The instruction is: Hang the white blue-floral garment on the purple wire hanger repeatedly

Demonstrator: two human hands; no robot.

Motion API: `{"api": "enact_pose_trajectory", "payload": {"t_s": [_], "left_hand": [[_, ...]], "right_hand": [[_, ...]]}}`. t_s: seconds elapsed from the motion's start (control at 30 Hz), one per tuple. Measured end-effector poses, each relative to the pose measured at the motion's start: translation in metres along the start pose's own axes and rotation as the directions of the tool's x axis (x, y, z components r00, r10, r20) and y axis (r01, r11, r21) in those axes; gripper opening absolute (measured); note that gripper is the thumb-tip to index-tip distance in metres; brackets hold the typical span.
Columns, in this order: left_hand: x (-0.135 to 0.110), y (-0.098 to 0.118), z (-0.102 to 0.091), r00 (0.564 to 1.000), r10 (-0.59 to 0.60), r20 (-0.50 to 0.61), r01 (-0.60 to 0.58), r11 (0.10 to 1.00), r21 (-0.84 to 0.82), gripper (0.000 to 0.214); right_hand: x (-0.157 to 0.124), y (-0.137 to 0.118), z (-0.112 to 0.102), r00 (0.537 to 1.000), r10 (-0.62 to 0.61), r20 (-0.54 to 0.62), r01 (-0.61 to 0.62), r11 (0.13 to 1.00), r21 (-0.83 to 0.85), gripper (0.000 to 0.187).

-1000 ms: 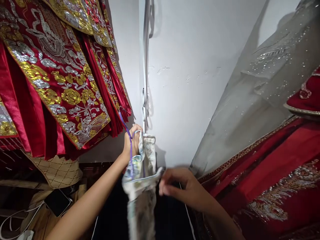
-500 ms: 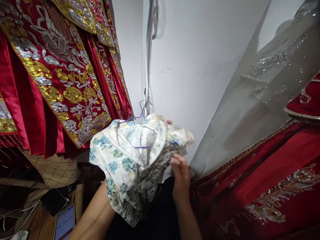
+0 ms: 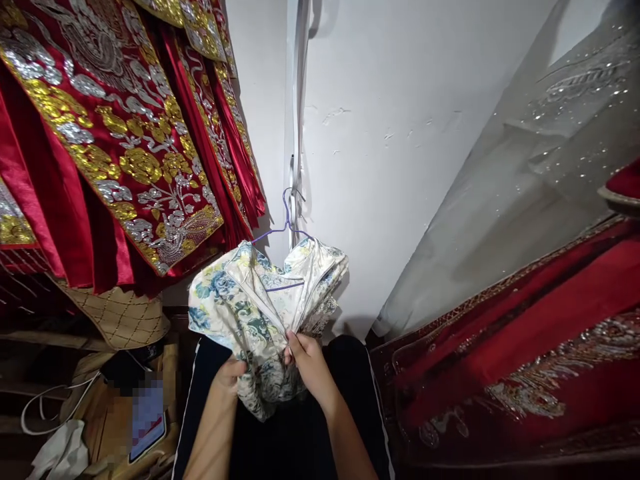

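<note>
Head view: my right grip (image 3: 307, 360) pinches a white, blue-flowered cloth blouse (image 3: 231, 297); my left grip (image 3: 229, 375), at its seven o'clock, touches it, pinching or not I can't tell.

Shirt (image 3: 220, 293), ctr: matt, wrinkled cloth. Hanger (image 3: 287, 225), ctr: smooth, plastic-coated look. Robe (image 3: 150, 160), upper L: glossy satin-like cloth, v. glittery. Chair (image 3: 103, 413), lower L: smooth wood.

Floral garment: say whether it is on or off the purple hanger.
On. The purple hanger rises from the shoulders of the floral garment, and its lower bar shows through the neckline, above the right hand.
</note>
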State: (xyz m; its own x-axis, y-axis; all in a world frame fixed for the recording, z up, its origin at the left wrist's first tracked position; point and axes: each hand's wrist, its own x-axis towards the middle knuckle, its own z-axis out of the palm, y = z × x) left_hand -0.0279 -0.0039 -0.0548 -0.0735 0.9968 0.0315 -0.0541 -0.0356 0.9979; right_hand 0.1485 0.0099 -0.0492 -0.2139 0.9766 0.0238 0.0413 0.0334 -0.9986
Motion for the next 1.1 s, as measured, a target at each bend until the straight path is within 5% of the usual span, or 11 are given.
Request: {"api": "enact_pose_trajectory", "payload": {"t_s": [0.1,0.2,0.3,0.33,0.37,0.47,0.57,0.73,0.9,1.0,1.1], "left_hand": [[0.008,-0.001,-0.003,0.996,-0.081,0.032,0.085,0.988,-0.127,0.05],[0.023,-0.011,0.0,0.96,-0.03,-0.277,-0.001,0.994,-0.114,0.045],[0.021,-0.032,0.014,0.737,0.182,-0.651,-0.122,0.983,0.137,0.048],[0.016,-0.039,0.021,0.681,0.262,-0.683,-0.13,0.962,0.24,0.05],[0.009,-0.045,0.029,0.68,0.331,-0.654,-0.136,0.934,0.332,0.05],[-0.009,-0.056,0.055,0.884,0.346,-0.315,-0.197,0.886,0.42,0.04],[-0.013,-0.054,0.071,0.972,0.211,-0.1,-0.173,0.94,0.295,0.019],[-0.001,-0.043,0.077,0.981,0.192,-0.034,-0.176,0.949,0.262,0.017],[-0.001,-0.033,0.081,0.961,0.192,0.2,-0.25,0.913,0.322,0.017],[0.0,-0.035,0.07,0.952,0.148,0.266,-0.235,0.914,0.331,0.018],[0.007,-0.035,0.048,0.957,0.14,0.256,-0.224,0.915,0.337,0.018]], "right_hand": [[0.0,0.004,0.006,0.999,0.007,-0.048,-0.004,0.998,0.062,0.054],[0.003,0.013,0.005,0.991,0.031,-0.133,-0.019,0.996,0.088,0.053],[0.007,0.024,0.0,0.98,0.055,-0.193,-0.032,0.992,0.119,0.053],[0.008,0.027,0.0,0.979,0.064,-0.193,-0.04,0.991,0.124,0.053],[0.009,0.028,-0.001,0.981,0.072,-0.182,-0.049,0.991,0.124,0.053],[0.006,0.027,0.003,0.99,0.072,-0.12,-0.062,0.994,0.088,0.053],[-0.002,0.021,0.008,0.996,0.02,-0.087,-0.019,1.0,0.01,0.051],[-0.002,-0.005,-0.006,0.996,0.092,-0.011,-0.091,0.991,0.097,0.041],[0.043,-0.088,-0.035,0.994,-0.007,-0.109,0.023,0.988,0.151,0.034],[0.068,-0.137,-0.042,0.996,-0.063,-0.058,0.072,0.983,0.168,0.033],[0.074,-0.155,-0.036,0.993,-0.108,-0.037,0.113,0.977,0.183,0.032]]}}
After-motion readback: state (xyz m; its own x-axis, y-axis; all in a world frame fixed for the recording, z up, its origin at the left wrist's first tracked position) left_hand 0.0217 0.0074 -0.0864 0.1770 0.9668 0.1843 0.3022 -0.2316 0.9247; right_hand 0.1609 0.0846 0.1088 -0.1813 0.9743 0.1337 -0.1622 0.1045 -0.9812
